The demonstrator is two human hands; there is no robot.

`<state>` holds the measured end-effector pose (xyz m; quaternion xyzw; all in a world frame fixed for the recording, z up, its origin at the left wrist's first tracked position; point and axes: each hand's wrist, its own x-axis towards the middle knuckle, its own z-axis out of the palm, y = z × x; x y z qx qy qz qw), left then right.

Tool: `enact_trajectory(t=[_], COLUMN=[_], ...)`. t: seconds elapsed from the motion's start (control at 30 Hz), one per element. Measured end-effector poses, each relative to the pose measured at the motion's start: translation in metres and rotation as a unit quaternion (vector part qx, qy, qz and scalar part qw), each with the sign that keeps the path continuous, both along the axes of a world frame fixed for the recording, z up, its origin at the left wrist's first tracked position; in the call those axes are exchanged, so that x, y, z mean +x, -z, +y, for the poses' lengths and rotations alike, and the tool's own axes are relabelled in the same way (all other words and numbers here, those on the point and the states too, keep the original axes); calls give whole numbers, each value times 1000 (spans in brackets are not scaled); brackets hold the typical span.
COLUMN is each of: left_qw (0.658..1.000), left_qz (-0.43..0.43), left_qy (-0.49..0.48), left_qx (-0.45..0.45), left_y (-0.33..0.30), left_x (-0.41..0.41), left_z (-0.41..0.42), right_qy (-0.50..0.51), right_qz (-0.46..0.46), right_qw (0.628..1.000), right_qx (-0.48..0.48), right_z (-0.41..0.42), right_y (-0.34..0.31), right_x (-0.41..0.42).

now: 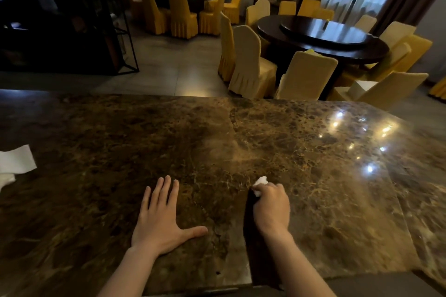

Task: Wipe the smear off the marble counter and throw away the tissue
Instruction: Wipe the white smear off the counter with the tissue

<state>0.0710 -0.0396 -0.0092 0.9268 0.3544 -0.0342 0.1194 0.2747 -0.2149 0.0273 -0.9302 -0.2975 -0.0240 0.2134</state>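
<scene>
A dark brown marble counter point(101, 142) fills the lower half of the head view. My right hand point(271, 207) is closed around a crumpled white tissue point(260, 181), which sticks out past the fingers and presses on the counter near its middle. My left hand point(160, 217) lies flat on the marble to the left, fingers spread, holding nothing. A hazy pale patch point(231, 152) shows on the marble just beyond the tissue; I cannot tell smear from glare.
More white tissues point(15, 160) lie at the counter's left edge. Beyond the counter stand round dark dining tables point(337, 38) ringed by yellow-covered chairs point(251, 65), and a dark metal shelf point(72, 31) at the left. Ceiling lights glare on the marble at the right.
</scene>
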Motion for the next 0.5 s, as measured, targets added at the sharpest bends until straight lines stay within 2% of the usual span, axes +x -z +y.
enact_trajectory(t=[0.13,0.2,0.27,0.33,0.4,0.5], left_qw=[1000,1000,1000,1000,1000,1000], left_qz=[-3,2,-6,-11,-11,-8], left_qy=[1,2,0,2,1,0], left_qx=[7,10,13,6,4,4], left_y=[2,3,4,5,6,6], left_x=[0,0,0,-1,-1,1], left_z=[1,0,1,2,3,3], right_qy=[-148,-227,-265,-216,-101,32], right_qz=[5,-2,-17,-29,-24,-3], right_qw=[989,974,964,976,995,999], right_qx=[30,21,14,8,7,17], right_z=[33,25,6,-10,-20,-18], right_y=[0,3,3,6,5,-1], right_x=[-54,-66,-52,-24,10,32])
